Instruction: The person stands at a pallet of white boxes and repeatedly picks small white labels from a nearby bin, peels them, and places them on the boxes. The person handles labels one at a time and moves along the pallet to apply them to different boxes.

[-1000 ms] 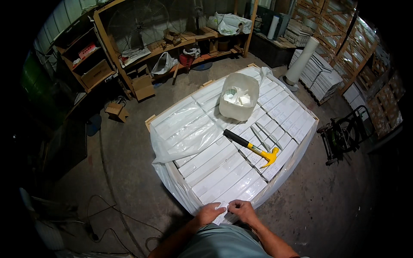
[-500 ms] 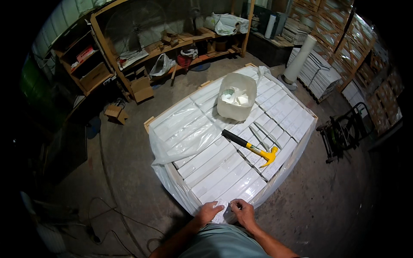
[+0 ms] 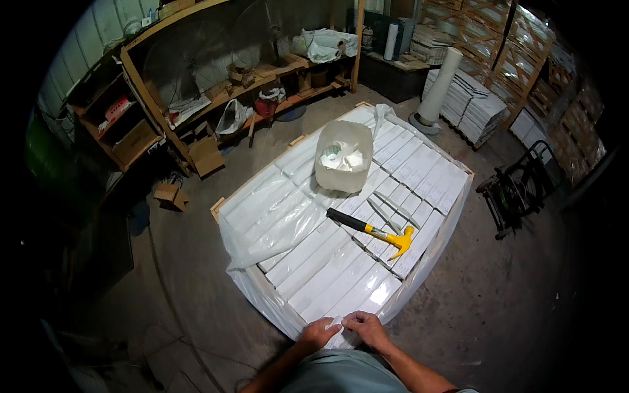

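Observation:
At the near end of a crate of long white boxes [image 3: 325, 278], my left hand [image 3: 317, 335] is closed on a small piece of white paper [image 3: 336, 321], thumb across it. My right hand [image 3: 367, 329] pinches at the paper's right edge, fingertips close to the left thumb. Part of the paper is hidden by the fingers. Beyond the hands, a claw hammer [image 3: 372, 230] with a black grip and yellow head lies on the boxes. Two slim grey-green pointed pieces [image 3: 386, 215] lie beside it.
A cut-open translucent plastic jug [image 3: 342, 178] holding white scraps stands on the boxes. Clear plastic sheeting [image 3: 262, 229] covers the left side. A hand truck [image 3: 517, 190] stands at right, a tall white roll [image 3: 440, 85] behind. Wooden shelving [image 3: 259, 82] lines the back; cables trail on the floor.
My right hand has come closer to the left, its fingertips now at the paper's edge. The view has shifted slightly; the hammer and jug stay in place on the boxes.

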`<state>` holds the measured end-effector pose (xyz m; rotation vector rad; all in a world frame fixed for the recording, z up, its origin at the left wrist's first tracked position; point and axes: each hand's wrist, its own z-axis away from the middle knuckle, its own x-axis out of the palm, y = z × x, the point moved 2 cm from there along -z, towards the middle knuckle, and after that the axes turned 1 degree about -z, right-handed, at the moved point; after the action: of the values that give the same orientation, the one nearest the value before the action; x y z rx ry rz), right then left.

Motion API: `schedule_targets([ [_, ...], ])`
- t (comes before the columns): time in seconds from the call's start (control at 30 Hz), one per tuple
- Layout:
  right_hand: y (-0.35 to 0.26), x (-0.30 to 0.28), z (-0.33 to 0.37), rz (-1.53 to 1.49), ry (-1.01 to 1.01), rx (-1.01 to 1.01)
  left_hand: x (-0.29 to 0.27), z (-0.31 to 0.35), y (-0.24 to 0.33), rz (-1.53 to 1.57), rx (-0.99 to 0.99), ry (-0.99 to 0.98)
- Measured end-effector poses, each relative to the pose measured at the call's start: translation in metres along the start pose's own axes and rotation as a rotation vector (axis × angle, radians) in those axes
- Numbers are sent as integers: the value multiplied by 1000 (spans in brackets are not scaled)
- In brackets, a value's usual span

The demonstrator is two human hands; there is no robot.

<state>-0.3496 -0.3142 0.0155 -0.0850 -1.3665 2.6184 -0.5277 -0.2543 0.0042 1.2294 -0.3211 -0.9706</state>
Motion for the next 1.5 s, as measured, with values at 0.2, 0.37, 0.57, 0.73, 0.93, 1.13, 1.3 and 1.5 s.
schedule_targets([
  [0.2,-8,-10,-4,-213,43,69,-5,-2,29,896,-384,19],
  [0.37,-8,-19,-11,-100,111,-28,-15,-16,37,713,-296,-39],
  [0.57,-12,-26,-18,37,72,-32,4,-45,34,322,-276,28],
  [0.73,-2,-46,-31,-57,309,-97,-3,-77,31,107,-176,34],
  [0.93,14,-122,-51,-627,764,-250,-72,-174,71,16,-121,364],
  [1.13,71,-146,-48,-459,832,-117,-189,-326,139,-107,126,871],
  [1.3,46,-102,-10,-434,748,4,-211,-394,181,-537,-61,970],
  [1.5,102,-80,-25,-33,696,-8,-208,-393,148,-1043,-70,732],
])
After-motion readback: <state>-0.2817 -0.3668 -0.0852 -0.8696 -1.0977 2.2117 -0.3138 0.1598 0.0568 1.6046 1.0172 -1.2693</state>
